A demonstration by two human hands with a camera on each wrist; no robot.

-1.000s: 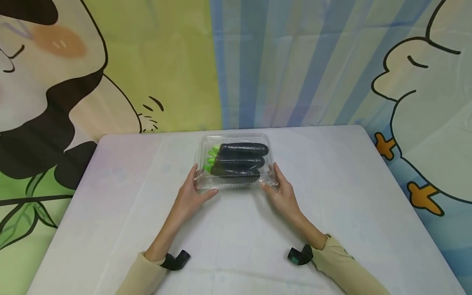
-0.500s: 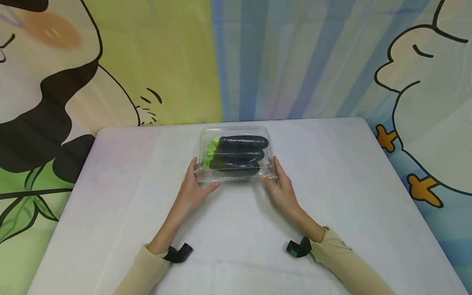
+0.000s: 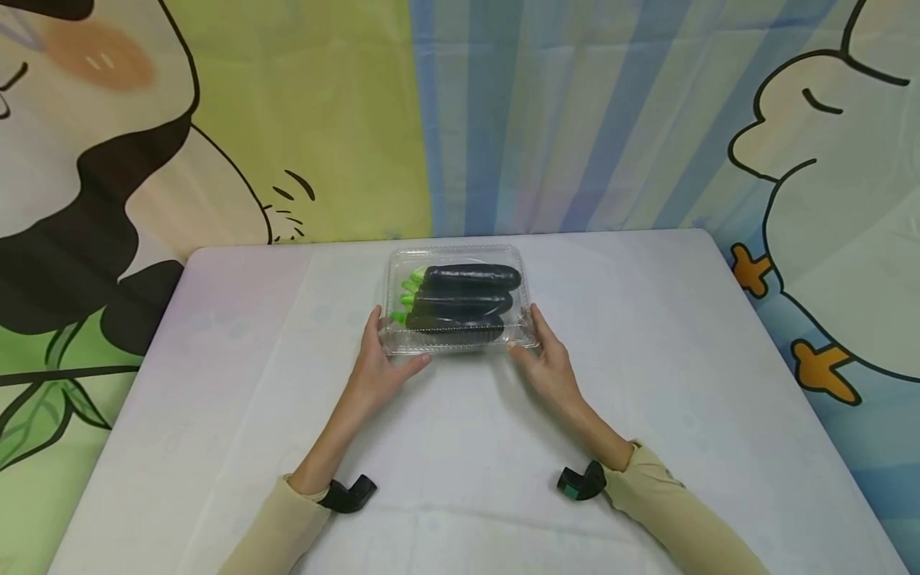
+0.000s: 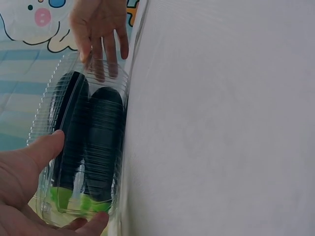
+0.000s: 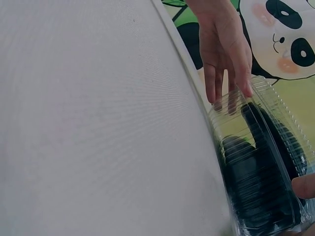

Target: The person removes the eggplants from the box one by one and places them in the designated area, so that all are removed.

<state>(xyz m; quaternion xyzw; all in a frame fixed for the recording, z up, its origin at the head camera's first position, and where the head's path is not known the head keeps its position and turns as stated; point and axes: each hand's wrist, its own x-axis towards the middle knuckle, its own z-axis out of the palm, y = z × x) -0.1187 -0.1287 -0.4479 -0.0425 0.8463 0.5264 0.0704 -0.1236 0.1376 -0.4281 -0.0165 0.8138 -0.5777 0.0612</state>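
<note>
In the head view, a clear plastic clamshell box (image 3: 460, 346) with a ridged rim sits near the far edge of the table. Inside lie three dark eggplants (image 3: 465, 302), side by side, their green stem ends to the left. My left hand (image 3: 375, 374) holds the box's left end, fingers along the side and thumb by the front corner. On the opposite end my right hand (image 3: 552, 374) grips in a mirrored way. The left wrist view shows the left thumb (image 4: 47, 147) against the box's ribbed wall. Some fingertips are hidden behind the box.
A white cloth covers the table (image 3: 460, 447). Behind it hangs a cartoon-printed backdrop (image 3: 345, 144) reaching the table's back edge. Black wrist cameras (image 3: 350, 493) sit by both beige sleeves (image 3: 276, 527).
The head view has tilted slightly, so everything appears a little higher in it. Both hands stay on the box, which keeps about the same place on the table.
</note>
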